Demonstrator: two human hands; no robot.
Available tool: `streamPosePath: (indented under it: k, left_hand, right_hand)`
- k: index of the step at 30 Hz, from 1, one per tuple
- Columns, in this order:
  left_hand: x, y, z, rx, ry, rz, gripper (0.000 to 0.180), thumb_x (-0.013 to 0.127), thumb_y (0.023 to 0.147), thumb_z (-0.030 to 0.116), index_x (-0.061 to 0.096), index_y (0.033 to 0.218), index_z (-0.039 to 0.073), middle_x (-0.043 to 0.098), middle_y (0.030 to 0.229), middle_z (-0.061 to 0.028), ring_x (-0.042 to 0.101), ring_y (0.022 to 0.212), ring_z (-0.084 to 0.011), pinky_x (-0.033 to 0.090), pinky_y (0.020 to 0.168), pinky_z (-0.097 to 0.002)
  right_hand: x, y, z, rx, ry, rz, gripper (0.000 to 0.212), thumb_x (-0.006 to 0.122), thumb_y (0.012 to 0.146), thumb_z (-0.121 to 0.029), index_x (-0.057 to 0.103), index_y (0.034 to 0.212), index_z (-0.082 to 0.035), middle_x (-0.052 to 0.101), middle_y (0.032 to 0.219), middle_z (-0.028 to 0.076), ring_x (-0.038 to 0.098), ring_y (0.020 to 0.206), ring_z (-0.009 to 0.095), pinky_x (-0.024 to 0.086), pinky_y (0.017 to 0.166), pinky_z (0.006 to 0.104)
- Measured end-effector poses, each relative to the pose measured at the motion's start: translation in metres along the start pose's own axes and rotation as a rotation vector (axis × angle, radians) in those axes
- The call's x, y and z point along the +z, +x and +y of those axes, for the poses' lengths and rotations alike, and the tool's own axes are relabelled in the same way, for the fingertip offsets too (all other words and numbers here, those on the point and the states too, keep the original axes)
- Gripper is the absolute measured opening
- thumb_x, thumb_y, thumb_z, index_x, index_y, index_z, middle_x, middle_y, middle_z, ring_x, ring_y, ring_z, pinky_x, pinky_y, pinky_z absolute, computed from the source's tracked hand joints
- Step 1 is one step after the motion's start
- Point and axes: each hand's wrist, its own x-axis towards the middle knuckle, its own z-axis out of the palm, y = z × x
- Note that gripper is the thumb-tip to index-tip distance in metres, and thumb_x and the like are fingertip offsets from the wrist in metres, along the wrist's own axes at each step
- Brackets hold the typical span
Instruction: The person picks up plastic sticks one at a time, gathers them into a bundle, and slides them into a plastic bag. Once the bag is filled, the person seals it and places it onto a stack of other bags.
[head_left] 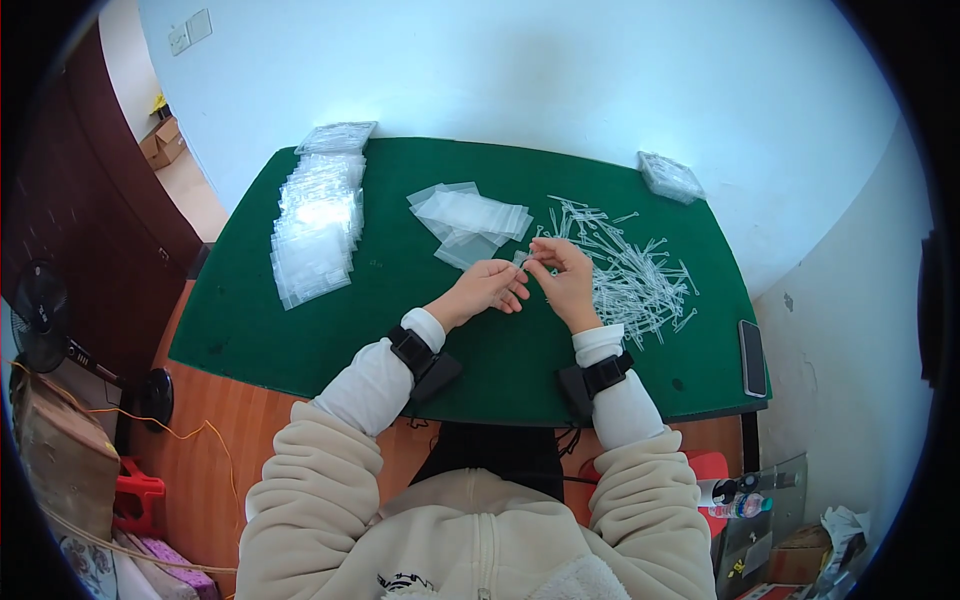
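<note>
My left hand (487, 288) and my right hand (566, 277) meet above the middle of the green table. Between their fingertips is a small clear plastic bag (520, 258), mostly hidden by the fingers. My left hand is closed on its lower part, fingers curled. Thumb and forefinger of my right hand pinch its upper edge. Just beyond them lie loose flat clear bags (465, 213). To the right of my right hand spreads a heap of thin clear sticks with looped ends (640, 280). Whether a stick is inside the held bag is too small to tell.
Overlapping filled-looking clear bags (318, 215) form a long row at the table's left. A clear packet (670, 178) lies at the far right edge, a phone (752, 358) at the near right. The green tabletop (400, 300) ends close to my body; a wall stands behind.
</note>
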Motion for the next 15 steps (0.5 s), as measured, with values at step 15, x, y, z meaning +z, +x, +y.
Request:
streamPosePath:
  k: [15]
  left_hand:
    - [0.0023, -0.0006, -0.0023, 0.419, 0.498, 0.057, 0.021, 0.045, 0.093, 0.016, 0.057, 0.097, 0.000, 0.060, 0.084, -0.0044, 0.056, 0.077, -0.0125, 0.045, 0.073, -0.0263]
  right_hand:
    - [-0.0027, -0.0007, -0.0043, -0.125, -0.063, -0.103, 0.029, 0.068, 0.070, 0.003, 0.062, 0.098, -0.001, 0.064, 0.083, 0.008, 0.064, 0.075, 0.015, 0.052, 0.068, 0.0256]
